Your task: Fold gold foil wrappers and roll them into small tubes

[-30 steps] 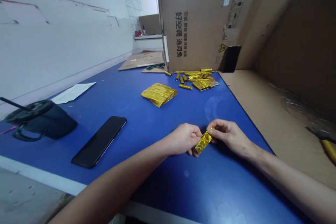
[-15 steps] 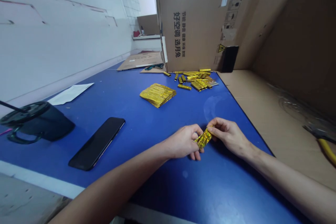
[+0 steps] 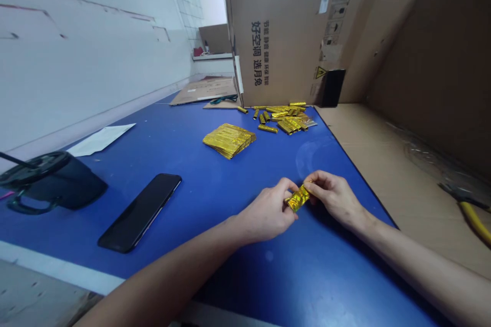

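Between my two hands is a narrow strip of shiny gold foil (image 3: pixel 298 199), folded or rolled, held slantwise above the blue table (image 3: pixel 238 189). My left hand (image 3: pixel 270 209) is closed on its lower left end, fingers curled under it. At its upper right end, my right hand (image 3: pixel 332 191) pinches the foil between thumb and forefinger. Farther off lies a flat stack of gold foil sheets (image 3: pixel 230 140). Behind it to the right is a loose heap of small gold foil rolls (image 3: pixel 289 123).
A black phone (image 3: pixel 141 212) and a dark lidded mug with a straw (image 3: pixel 57 181) stand at left, near a white paper (image 3: pixel 102 139). A big cardboard box (image 3: pixel 295 36) rises at the back. Yellow-handled pliers (image 3: pixel 473 219) lie on cardboard at right.
My left fingers have curled in around the foil, which now looks narrower and more tightly folded. My right hand keeps its pinch, almost unmoved. The view has shifted slightly.
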`<act>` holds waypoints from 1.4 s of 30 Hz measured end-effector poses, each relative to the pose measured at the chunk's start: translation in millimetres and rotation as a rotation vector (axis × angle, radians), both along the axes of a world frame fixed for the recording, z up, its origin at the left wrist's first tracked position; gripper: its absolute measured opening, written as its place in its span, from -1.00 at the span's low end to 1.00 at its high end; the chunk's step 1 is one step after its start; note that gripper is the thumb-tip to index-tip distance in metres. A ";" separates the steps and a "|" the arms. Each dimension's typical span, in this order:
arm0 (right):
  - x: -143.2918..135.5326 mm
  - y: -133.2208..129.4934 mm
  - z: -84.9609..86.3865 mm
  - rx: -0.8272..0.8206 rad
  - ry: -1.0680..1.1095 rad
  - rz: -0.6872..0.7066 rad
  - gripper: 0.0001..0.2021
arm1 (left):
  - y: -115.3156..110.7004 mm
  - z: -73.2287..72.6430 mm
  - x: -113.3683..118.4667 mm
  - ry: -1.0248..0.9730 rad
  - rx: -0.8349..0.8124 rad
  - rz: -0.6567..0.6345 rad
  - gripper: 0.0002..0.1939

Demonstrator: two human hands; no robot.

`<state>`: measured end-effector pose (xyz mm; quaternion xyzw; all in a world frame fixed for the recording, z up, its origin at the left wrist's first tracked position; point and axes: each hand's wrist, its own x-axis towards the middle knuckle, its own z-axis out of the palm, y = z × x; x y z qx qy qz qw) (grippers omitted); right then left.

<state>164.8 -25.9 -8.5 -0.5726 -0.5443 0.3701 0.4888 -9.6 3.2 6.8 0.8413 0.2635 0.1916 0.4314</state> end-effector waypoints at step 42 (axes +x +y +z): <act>-12.0 -10.0 -0.5 0.041 -0.141 0.158 -0.88 | -6.7 -4.0 14.3 0.076 -0.698 0.065 -0.89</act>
